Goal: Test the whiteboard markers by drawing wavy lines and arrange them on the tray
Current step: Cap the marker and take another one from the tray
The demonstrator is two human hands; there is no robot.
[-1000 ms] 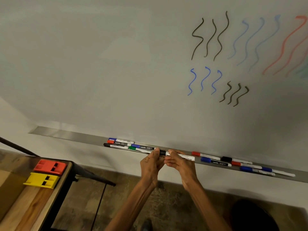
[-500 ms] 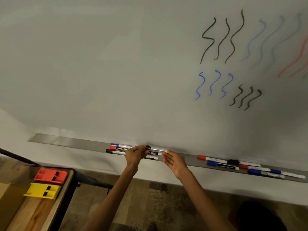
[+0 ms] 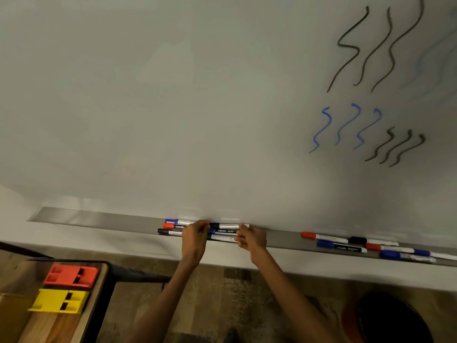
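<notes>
The grey tray (image 3: 99, 217) runs along the lower edge of the whiteboard (image 3: 173, 107), from its left end at mid-left of the frame to the right border, where it is cut off. Bare tray lies left of the markers, and another bare stretch sits right of the hands.

At lower centre, the left hand (image 3: 194, 241) pinches the cap end of a black-capped marker (image 3: 226, 226). The right hand (image 3: 252, 241) grips its other end with curled fingers. The marker lies level against the board's bottom edge, above the tray.

Five more markers (image 3: 173, 226) crowd around the hands: two blue-capped, one red, one black and one green, partly covered by the fingers. A second group (image 3: 346, 247) lies well apart to the right, with at least six markers. The outermost ones overlap and run out of view.

In the upper right of the frame there are three tall dark wavy lines (image 3: 380, 50). Below them are three blue ones (image 3: 346, 125) and three short dark ones (image 3: 398, 149). Fainter strokes at the right border are too blurred to count.

At lower left, a wooden desk (image 3: 49, 328) holds one red block (image 3: 71, 276) and one yellow block (image 3: 59, 300). A dark round shape (image 3: 385, 318) at lower right is hard to make out.
</notes>
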